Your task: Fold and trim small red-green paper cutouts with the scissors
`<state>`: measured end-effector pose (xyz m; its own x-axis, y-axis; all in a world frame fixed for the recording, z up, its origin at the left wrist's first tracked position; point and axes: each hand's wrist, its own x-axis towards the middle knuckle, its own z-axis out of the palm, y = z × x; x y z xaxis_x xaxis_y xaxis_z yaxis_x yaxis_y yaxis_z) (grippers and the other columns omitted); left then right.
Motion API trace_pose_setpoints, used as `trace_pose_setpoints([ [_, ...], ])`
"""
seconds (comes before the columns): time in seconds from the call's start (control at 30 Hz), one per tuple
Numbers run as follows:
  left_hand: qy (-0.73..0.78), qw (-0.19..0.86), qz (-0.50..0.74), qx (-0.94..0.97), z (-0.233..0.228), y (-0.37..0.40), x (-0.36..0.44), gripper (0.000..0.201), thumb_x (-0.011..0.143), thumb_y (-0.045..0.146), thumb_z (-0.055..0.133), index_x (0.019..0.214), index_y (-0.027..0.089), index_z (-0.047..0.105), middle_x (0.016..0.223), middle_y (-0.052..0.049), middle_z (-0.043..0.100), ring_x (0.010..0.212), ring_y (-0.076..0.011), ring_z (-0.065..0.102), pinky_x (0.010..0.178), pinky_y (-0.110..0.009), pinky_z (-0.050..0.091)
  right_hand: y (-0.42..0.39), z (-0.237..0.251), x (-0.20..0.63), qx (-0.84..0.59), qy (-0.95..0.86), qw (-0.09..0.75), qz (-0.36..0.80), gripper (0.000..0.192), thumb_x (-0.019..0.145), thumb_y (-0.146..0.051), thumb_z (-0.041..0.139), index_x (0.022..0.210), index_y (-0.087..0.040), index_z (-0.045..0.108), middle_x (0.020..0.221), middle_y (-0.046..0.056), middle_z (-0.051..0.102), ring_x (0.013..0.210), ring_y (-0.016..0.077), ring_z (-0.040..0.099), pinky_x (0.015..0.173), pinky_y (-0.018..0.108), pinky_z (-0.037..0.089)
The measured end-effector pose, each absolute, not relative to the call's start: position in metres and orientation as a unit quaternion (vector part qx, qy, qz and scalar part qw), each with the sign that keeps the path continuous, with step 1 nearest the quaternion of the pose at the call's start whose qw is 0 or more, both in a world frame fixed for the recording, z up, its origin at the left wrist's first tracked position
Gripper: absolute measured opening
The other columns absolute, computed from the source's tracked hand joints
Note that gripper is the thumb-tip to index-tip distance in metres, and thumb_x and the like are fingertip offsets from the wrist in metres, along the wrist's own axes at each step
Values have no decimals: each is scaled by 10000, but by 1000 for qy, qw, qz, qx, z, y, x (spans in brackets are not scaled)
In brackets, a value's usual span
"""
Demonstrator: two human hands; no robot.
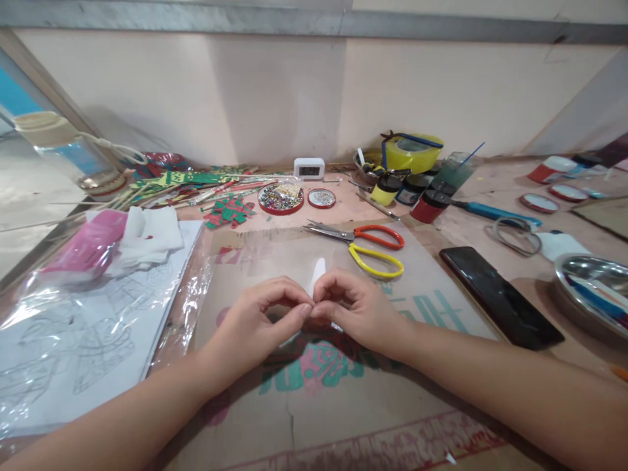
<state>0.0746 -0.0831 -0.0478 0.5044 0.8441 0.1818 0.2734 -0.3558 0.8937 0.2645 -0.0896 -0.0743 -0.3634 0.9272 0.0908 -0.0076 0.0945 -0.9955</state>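
Paper strip (318, 271): white, thin, matt, pinched between left hand (260, 320) and right hand (356, 311).
Mat (343, 386): printed cardboard under clear glossy film, creased.
Scissors (360, 245): bright metal blades, smooth orange and yellow plastic handles.
Phone (500, 297): black, glassy, reflective.
Bowl (583, 278): polished metal, shiny.
Drawing sheets (73, 340): white paper in crinkled clear plastic.
Tissues (152, 235): soft, white, matt.
Tape roll (412, 154): glossy yellow plastic.

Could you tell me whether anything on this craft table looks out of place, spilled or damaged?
Mostly ordinary clutter. Green and red paper scraps lie loose beside the bead dish, and the cardboard sheet under both hands shows a crack near its front. The left hand and right hand pinch a small white strip.
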Motion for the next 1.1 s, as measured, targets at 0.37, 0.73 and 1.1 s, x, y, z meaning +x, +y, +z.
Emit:
trace_pose_setpoints([
  [0.37,370,417,345,755,-43,-84,74,123,863,175,611,792,188,711,800,-27,725,746,-163,669,712,-284,524,-90,-76,266,-345,-624,419,562,66,865,-221,611,888,-222,549,740,-33,606,662,123,600,616,242,487],
  [0.73,362,347,393,771,-59,-78,70,188,935,261,619,1112,242,679,1209,-72,667,1164,-209,609,1012,-354,475,-80,-71,273,-265,-460,465,709,359,861,-509,701,806,-197,532,614,-37,596,515,96,521,503,196,401],
  [1.1,441,354,356,744,-60,-76,71,364,848,306,691,1202,240,642,946,-26,655,844,-177,598,781,-308,502,-78,-77,271,-223,-434,392,780,374,872,-538,682,954,-179,621,626,-43,588,475,96,523,452,198,407],
])
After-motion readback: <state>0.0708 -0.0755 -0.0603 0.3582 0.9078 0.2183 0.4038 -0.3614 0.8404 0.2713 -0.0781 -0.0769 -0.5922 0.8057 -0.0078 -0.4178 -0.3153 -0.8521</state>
